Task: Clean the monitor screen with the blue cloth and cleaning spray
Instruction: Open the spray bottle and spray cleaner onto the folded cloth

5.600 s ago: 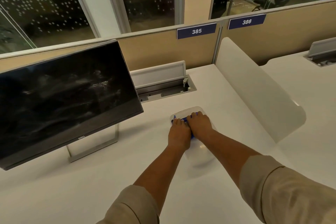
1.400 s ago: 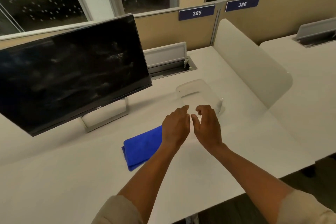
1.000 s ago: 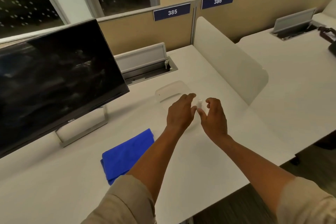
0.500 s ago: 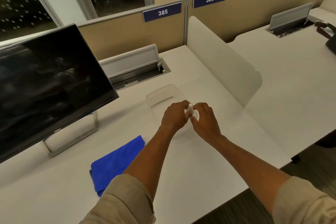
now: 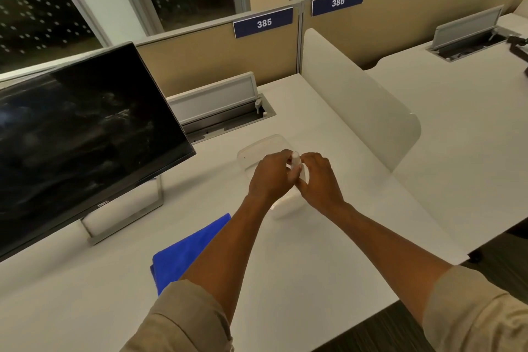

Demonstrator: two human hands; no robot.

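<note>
A small white spray bottle (image 5: 295, 161) stands upright between my two hands, over a clear plastic container (image 5: 258, 150) on the white desk (image 5: 328, 251). My left hand (image 5: 270, 177) and my right hand (image 5: 320, 180) both close around the bottle; only its top shows. The folded blue cloth (image 5: 183, 251) lies flat on the desk under my left forearm, partly hidden by it. The black monitor (image 5: 80, 140) stands at the left on a silver stand, its dark screen smeared.
A cable box with a raised lid (image 5: 217, 106) sits behind the container. A white rounded divider (image 5: 360, 100) borders the desk on the right, beige partitions numbered 385 and 386 at the back. The desk's front edge runs at lower right.
The cloth left the container and now lies on the desk. My hands went back to the container, closed on the white spray bottle and raised it a little. The view shifted right.
</note>
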